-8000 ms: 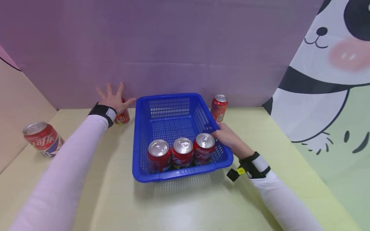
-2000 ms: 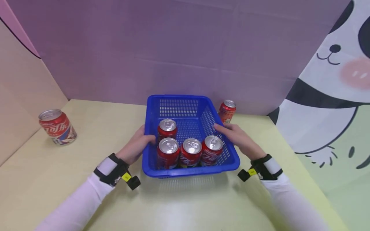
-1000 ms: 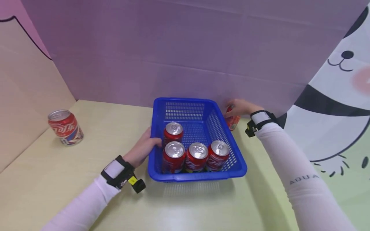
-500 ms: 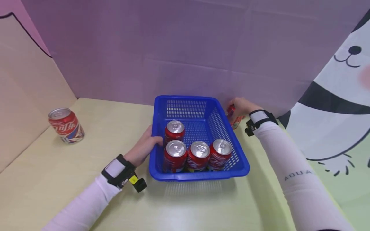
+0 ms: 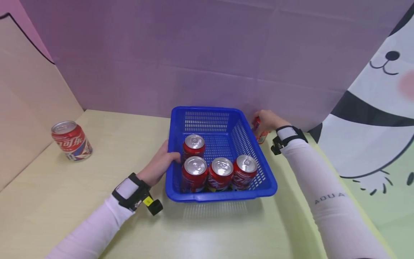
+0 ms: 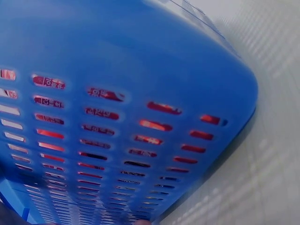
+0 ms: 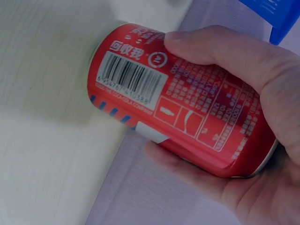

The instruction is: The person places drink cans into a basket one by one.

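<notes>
4 cans (image 5: 220,175) in the basket (image 5: 221,196)

Head view bright, glare on the table (image 5: 207,233), soft shadow below the basket (image 5: 223,196)

Tabletop (image 5: 129,136): pale wood, faint grain, soft glare front centre; its right edge runs diagonally toward the bottom corner. Purple backdrop (image 5: 155,43) stands along the back edge, with a long sideways crease and a vertical one right of centre. Left side: beige panel (image 5: 26,100), pink patch (image 5: 32,25) top corner, black curved line (image 5: 35,43) between them. Right side: cartoon panda print (image 5: 375,144), cut off by frame; small black nose (image 5: 392,55), line mouth, pink cheek (image 5: 405,84), black band over white belly, short black dashes below, pale green ground (image 5: 391,219). Right wrist cam: tabletop left, purple backdrop below, diagonal seam.
</notes>
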The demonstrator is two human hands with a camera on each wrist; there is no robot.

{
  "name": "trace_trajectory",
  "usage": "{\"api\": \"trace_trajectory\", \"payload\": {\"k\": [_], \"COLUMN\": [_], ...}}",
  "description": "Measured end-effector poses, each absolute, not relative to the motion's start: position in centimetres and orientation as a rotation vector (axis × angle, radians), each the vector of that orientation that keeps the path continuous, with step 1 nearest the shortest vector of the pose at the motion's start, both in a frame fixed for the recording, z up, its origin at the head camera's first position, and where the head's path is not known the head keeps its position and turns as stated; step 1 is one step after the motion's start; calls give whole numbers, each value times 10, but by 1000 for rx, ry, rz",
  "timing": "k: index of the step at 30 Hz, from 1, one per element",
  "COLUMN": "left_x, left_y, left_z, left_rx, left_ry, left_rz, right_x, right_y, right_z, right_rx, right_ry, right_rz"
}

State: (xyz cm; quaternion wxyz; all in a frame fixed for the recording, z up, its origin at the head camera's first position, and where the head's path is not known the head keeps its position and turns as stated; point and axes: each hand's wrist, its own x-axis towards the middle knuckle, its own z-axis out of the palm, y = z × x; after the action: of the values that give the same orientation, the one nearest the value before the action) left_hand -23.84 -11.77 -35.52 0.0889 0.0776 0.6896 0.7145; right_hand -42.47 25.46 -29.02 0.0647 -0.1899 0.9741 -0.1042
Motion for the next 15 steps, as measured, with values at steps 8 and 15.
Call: {"api": "trace_trajectory", "payload": {"k": [8, 15], "left_x": [-238, -238], "left_y": [-117, -117], "left_z": [-356, -356], "left_rx": [230, 226], "left_ry": [2061, 2065], "left_rz": [2122, 2124], "right_x": [-427, -425], "right_y": [257, 258], "right_z": [-295, -296], "right_rx": [-609, -661], "right_ry": [2967, 3005], "right_rz": [-293, -265]}}
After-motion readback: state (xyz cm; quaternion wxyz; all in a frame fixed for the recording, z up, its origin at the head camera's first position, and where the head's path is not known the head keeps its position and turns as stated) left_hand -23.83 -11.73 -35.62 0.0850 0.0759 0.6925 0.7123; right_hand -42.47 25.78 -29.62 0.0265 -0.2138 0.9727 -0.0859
